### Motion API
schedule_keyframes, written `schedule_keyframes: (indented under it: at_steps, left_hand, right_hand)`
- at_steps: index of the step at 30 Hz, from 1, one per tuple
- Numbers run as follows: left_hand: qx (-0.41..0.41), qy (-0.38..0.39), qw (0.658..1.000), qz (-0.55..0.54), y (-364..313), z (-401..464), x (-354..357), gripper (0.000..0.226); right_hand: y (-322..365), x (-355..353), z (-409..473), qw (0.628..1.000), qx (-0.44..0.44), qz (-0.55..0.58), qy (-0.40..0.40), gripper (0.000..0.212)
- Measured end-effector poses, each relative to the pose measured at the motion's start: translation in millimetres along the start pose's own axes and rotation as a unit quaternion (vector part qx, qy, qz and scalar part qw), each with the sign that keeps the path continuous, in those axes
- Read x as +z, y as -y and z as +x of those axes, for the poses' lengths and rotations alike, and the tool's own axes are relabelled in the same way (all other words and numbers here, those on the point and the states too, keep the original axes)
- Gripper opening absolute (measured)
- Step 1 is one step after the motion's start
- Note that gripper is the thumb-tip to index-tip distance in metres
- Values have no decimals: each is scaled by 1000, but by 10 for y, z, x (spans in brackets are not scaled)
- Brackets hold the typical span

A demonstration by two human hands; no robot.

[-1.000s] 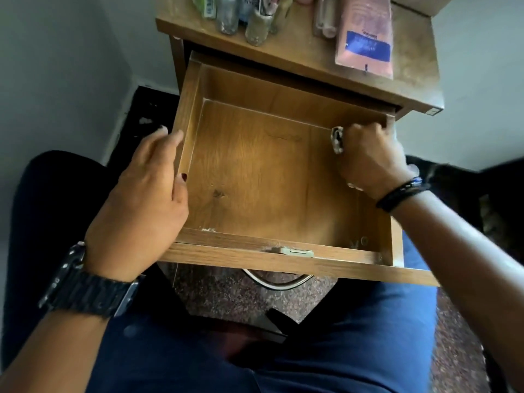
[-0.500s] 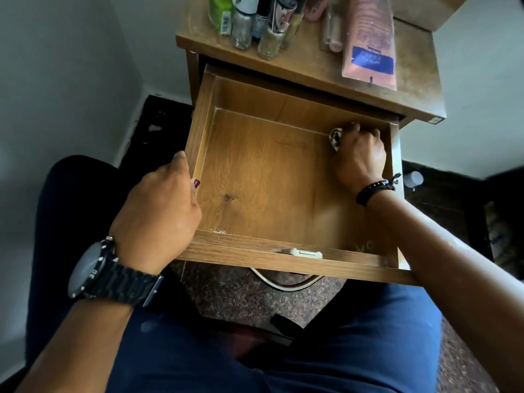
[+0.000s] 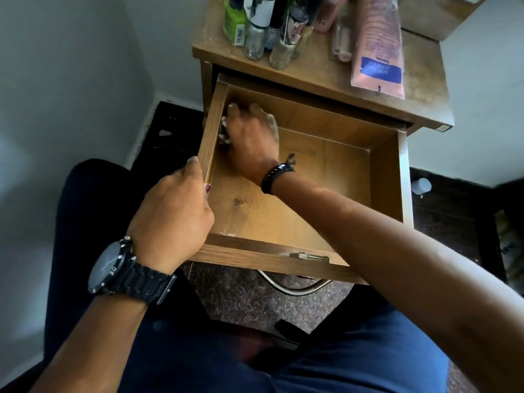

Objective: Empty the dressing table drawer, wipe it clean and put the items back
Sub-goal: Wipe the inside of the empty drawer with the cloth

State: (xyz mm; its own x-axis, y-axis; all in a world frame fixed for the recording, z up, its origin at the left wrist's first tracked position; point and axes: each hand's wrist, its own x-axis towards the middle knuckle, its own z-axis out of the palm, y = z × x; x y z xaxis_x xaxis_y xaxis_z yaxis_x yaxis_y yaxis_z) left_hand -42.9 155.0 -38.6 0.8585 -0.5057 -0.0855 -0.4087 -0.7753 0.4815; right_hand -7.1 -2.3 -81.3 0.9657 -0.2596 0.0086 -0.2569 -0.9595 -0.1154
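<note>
Brown wooden pulled-out drawer below small wooden tabletop. Pink flat tube with blue label on top beside cluster of small glass bottles; writing too blurred to read. Right hand reaching into far left corner, blurred, fingers curled over crumpled pale cloth. Left hand gripping drawer's left wall, fingers wrapped outside, thumb inside.
</note>
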Motion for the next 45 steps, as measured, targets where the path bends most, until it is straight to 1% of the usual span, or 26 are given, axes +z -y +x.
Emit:
schedule_keyframes:
  at_steps: [3,6,7,9,11,13,15,17,19,21,24,28,31,34,36,39,42,43,45]
  left_hand:
    - [4,-3,1000,0,-3,10,5,49]
    - [8,-7,1000,3,-6,3,16,49]
    - [6,-7,1000,2,-5,-2,19,49]
    - [2,-8,1000,-1,-1,0,26,48]
    - [0,-7,1000,1,1,4,30,48]
    - [-1,-9,1000,0,-1,7,29,47]
    - [-5,-10,1000,-3,-1,6,24,47]
    - [-6,-4,1000,-6,-6,7,10,48]
    - [-6,0,1000,-14,-10,4,-10,48]
    - [-10,2,1000,-24,-1,6,-22,49]
    - [-20,6,999,-50,44,27,-36,48]
    - [-29,5,995,-90,69,56,-83,43]
    - [-41,9,993,-106,71,57,-108,42]
    - [-52,14,991,-119,89,63,-90,42]
    - [-64,16,990,-126,112,72,-75,41]
    - [-69,20,988,-134,142,80,-49,40]
    - [-71,21,988,-136,142,82,-45,40]
    - [-72,21,988,-136,142,85,-47,40]
    - [-74,22,988,-136,137,84,-54,40]
  right_hand:
    - [-26,2,66,1000,-30,-1,-3,50]
    - [-167,-35,13,994,-98,-54,20,48]
    - [-196,-55,-16,992,-105,-69,21,47]
    - [-259,-102,-79,992,-83,-94,20,43]
    - [-372,-140,-174,992,-34,-120,37,40]
    - [-534,-149,-272,991,1,-122,47,41]
    - [-648,-144,-325,995,8,-86,43,47]
    - [-684,-140,-326,999,4,-20,28,51]
    - [-645,-129,-286,999,-8,35,17,54]
    - [-548,-94,-211,997,-25,68,25,59]
    - [-304,-4,-59,993,-47,104,22,64]
    - [-161,43,49,993,-52,104,-8,59]
    - [-230,-14,30,989,-68,134,7,56]
    - [-276,-53,0,976,-87,196,33,41]
    - [-304,-54,-45,966,-103,230,55,35]
    - [-326,-14,-210,949,-135,267,99,35]
    - [-301,100,-402,942,-184,247,132,47]
    - [-269,108,-473,933,-205,257,145,46]
    - [-202,94,-603,913,-247,280,165,35]
